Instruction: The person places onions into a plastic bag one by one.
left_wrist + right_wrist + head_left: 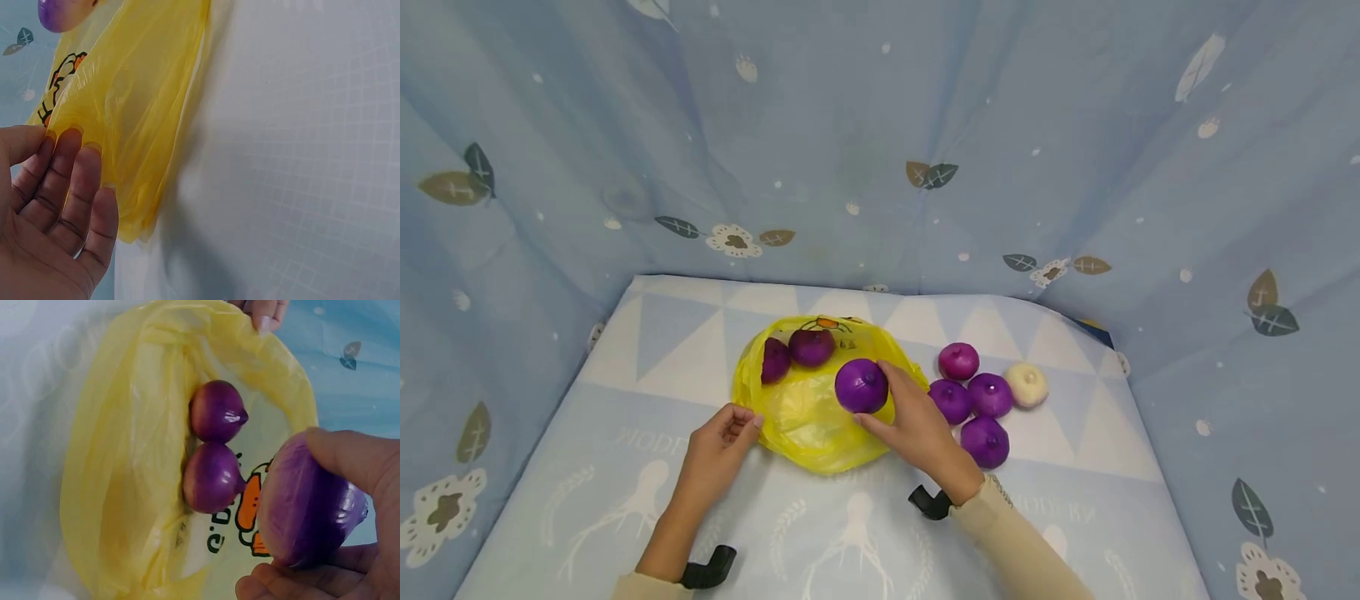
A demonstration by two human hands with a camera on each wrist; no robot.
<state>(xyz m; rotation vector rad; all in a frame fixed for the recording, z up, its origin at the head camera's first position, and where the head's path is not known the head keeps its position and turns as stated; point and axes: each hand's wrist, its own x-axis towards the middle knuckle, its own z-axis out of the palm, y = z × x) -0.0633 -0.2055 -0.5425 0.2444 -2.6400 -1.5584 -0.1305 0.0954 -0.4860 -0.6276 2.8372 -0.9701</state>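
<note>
My right hand (921, 429) grips a purple onion (861, 386) between thumb and fingers, above the mouth of a yellow plastic bag (808, 425). In the right wrist view the held onion (300, 506) shows a pale, shiny side. Two more purple onions (217, 412) lie side by side within the bag, toward its far left part in the head view. At the bag's near left rim, my left hand (718, 454) pinches the thin plastic between thumb and fingertips. The left wrist view shows the film (134, 119) drawn taut from these fingers (84, 172).
Right of the bag, several purple onions (990, 395) sit clustered on the patterned tablecloth (1090, 500), with a whitish onion (1026, 385) at their right side. Blue patterned curtains (865, 125) enclose the back and sides. Black mounts (711, 568) sit at both wrists.
</note>
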